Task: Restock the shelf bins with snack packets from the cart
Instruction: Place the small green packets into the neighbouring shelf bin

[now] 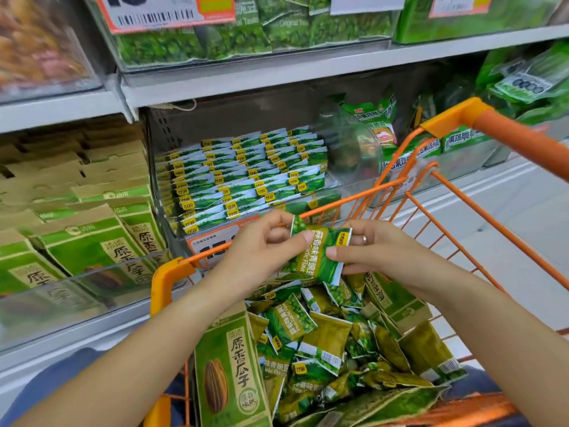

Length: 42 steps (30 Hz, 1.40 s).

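Your left hand and right hand both pinch one green pea packet above the cart; a loose pinch could drop it among the others.

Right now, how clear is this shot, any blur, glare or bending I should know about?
Head view: the held packet between left hand and right hand is sharp, its print readable; shelf edges bow from the wide lens; the top bins look soft and smeared; the clear bin front at left carries pale glare.
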Tool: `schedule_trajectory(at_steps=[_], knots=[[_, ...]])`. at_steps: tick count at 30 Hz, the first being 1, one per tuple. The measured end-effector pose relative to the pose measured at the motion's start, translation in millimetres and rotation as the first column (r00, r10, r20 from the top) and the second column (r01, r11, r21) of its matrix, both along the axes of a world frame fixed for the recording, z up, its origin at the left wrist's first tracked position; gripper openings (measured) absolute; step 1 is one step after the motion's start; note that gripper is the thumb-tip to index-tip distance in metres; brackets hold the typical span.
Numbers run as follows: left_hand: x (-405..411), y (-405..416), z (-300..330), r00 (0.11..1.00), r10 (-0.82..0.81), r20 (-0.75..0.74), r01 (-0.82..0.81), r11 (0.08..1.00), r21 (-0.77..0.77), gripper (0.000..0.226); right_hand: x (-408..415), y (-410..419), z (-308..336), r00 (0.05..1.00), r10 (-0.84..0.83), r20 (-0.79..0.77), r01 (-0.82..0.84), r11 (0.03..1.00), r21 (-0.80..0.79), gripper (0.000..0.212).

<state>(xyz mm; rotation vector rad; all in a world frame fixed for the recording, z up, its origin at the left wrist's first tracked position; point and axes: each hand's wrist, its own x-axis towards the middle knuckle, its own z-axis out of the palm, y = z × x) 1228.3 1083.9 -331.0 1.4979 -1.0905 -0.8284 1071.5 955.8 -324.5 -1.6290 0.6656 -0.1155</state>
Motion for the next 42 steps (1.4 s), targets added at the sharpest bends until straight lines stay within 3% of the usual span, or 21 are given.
schedule_trajectory(at_steps=[2, 5, 8, 9, 12, 14, 18, 21, 24, 27, 28, 29, 30, 31, 32, 36, 38, 42], knots=[[0, 0, 2, 1.0, 0.01, -0.009, -0.01, 1.0, 0.021, 0.03, 1, 2, 1, 0.999, -0.023, 0.048, 0.023, 1.0, -0.003, 0.024], [4, 0, 1, 0.999, 0.04, 0.007, -0.041, 0.996, 0.079, 0.013, 4, 4, 4, 0.968, -0.176, 0.181, 0.183, 0.983, -0.025, 0.004], [3, 0, -5, 0.99, 0.072, 0.12, -0.08, 0.995, 0.059, 0.005, 5, 1, 7, 0.913, -0.307, 0.269, 0.315, 0.949, 0.013, 0.005], [2, 0, -6, 0.991, 0.088, 0.105, -0.093, 0.995, 0.046, 0.006, 5, 1, 8, 0.915, -0.311, 0.258, 0.314, 0.949, 0.032, 0.004], [4, -1, -2, 0.988, 0.142, -0.053, -0.142, 0.99, -0.003, 0.006, 3, 1, 6, 0.959, -0.237, 0.155, 0.224, 0.97, 0.093, 0.025], [7, -1, 0, 0.979, 0.166, -0.118, -0.17, 0.985, -0.021, 0.007, 4, 4, 5, 0.976, -0.192, 0.105, 0.183, 0.979, 0.09, 0.023], [7, 0, 1, 0.986, 0.128, -0.11, -0.126, 0.992, 0.027, 0.019, 7, 3, 3, 0.958, -0.23, 0.169, 0.231, 0.973, 0.015, 0.013], [8, -6, 15, 0.993, 0.109, -0.055, -0.108, 0.994, 0.029, 0.036, 11, 3, 4, 0.949, -0.212, 0.234, 0.227, 0.973, -0.039, 0.013], [17, -18, 38, 0.983, -0.026, 0.184, 0.004, 0.993, 0.115, 0.029, 13, 3, 1, 0.945, -0.173, 0.277, 0.202, 0.976, -0.078, 0.015], [21, -31, 51, 0.884, -0.262, 0.386, 0.153, 0.945, 0.29, 0.017, 12, 2, -3, 0.927, -0.215, 0.308, 0.278, 0.944, -0.177, 0.011], [24, -37, 53, 0.844, -0.259, 0.47, 0.124, 0.946, 0.299, 0.014, 10, 1, -4, 0.939, -0.216, 0.267, 0.301, 0.892, -0.337, 0.013], [29, -44, 57, 0.808, -0.199, 0.555, 0.055, 0.963, 0.265, 0.012, 8, 0, -7, 0.961, -0.209, 0.179, 0.274, 0.777, -0.566, 0.022], [36, -53, 60, 0.769, -0.098, 0.631, -0.036, 0.98, 0.197, 0.011, 6, -1, -8, 0.973, -0.214, 0.09, 0.204, 0.603, -0.772, 0.032], [43, -65, 63, 0.727, 0.015, 0.686, -0.124, 0.986, 0.111, 0.011, 4, -3, -10, 0.975, -0.216, 0.044, 0.139, 0.448, -0.883, 0.041], [49, -78, 66, 0.696, 0.114, 0.709, -0.193, 0.981, 0.032, 0.012, 4, -5, -12, 0.978, -0.208, -0.015, 0.067, 0.384, -0.921, 0.049], [65, -138, 54, 0.666, 0.276, 0.693, -0.319, 0.945, -0.07, 0.018, 4, -6, -17, 0.92, -0.175, -0.35, -0.259, 0.397, -0.88, 0.07], [71, -165, 40, 0.617, 0.306, 0.725, -0.371, 0.925, -0.075, 0.018, 4, -3, -16, 0.907, -0.175, -0.384, -0.3, 0.372, -0.878, 0.076], [81, -200, 15, 0.628, 0.317, 0.711, -0.439, 0.898, -0.013, 0.021, 3, -1, -18, 0.906, -0.164, -0.39, -0.305, 0.384, -0.871, 0.083]])
